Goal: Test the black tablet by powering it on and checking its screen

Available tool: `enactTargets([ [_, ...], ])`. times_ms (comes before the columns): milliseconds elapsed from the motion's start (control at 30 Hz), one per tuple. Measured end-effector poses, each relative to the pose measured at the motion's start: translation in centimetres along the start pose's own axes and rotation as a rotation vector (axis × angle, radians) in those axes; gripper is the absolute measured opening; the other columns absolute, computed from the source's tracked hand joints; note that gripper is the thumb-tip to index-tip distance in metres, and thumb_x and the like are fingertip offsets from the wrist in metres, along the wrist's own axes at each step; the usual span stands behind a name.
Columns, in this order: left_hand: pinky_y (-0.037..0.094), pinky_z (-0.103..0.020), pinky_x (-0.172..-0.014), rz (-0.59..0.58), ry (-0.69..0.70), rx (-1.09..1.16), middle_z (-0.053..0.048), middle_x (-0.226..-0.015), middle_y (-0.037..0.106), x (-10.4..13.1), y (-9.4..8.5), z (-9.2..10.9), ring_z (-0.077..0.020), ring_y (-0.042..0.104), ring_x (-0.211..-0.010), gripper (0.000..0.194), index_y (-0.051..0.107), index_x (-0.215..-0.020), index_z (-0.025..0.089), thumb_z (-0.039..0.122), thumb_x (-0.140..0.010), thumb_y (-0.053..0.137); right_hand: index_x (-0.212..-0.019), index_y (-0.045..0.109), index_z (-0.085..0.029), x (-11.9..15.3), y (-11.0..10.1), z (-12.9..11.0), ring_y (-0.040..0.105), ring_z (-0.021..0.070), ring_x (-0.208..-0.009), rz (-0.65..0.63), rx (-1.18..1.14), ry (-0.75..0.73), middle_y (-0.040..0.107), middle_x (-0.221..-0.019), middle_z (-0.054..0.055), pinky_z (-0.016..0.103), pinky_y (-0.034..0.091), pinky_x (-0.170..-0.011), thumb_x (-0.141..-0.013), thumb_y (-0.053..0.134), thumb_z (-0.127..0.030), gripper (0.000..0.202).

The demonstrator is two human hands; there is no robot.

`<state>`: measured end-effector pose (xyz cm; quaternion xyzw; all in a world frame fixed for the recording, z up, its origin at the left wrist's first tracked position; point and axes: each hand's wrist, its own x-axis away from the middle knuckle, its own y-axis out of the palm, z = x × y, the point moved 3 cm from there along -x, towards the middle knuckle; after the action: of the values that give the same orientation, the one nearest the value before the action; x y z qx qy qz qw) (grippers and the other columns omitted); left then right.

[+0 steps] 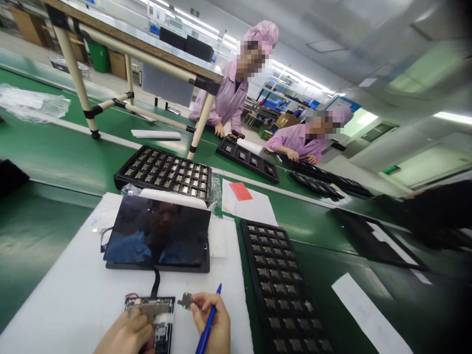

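Note:
My left hand rests on a small circuit board at the near edge of a white foam mat. My right hand pinches a tiny grey metal part beside the board and also holds a blue pen. A black cable runs from the board up to a dark glossy screen panel lying flat on the mat.
Black trays of small parts sit behind the panel and to my right. A white sheet with a red tag lies between them. Two people in pink coats work across the green bench. A pipe-frame shelf stands over it.

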<state>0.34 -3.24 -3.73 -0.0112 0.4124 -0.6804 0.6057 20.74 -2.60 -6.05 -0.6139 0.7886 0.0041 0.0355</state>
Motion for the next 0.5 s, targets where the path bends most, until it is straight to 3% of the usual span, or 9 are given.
enactTargets([
  [333,0.041,-0.032,-0.046,-0.089,-0.021,-0.050,0.008,-0.053,0.059,-0.2,-0.2,0.0,-0.0161,0.050,-0.046,0.038,0.050,-0.056,0.027,0.019,-0.038,0.082,-0.066,0.054,-0.023,-0.1,0.0,-0.4,0.070,0.0194,-0.074,0.007,0.020,0.018,0.072,-0.077,0.002,0.026,0.056,-0.068,-0.070,0.067,-0.014,0.016],
  [500,0.039,-0.036,-0.048,-0.185,0.068,-0.187,0.003,-0.051,0.054,0.8,1.0,-0.6,-0.0207,0.048,-0.047,0.034,0.046,-0.055,0.025,0.020,-0.045,0.078,-0.065,0.054,-0.023,-0.1,0.2,-0.9,0.070,0.0199,-0.073,0.012,0.011,0.024,0.072,-0.074,0.003,0.027,0.056,-0.068,-0.070,0.067,-0.015,0.016],
])
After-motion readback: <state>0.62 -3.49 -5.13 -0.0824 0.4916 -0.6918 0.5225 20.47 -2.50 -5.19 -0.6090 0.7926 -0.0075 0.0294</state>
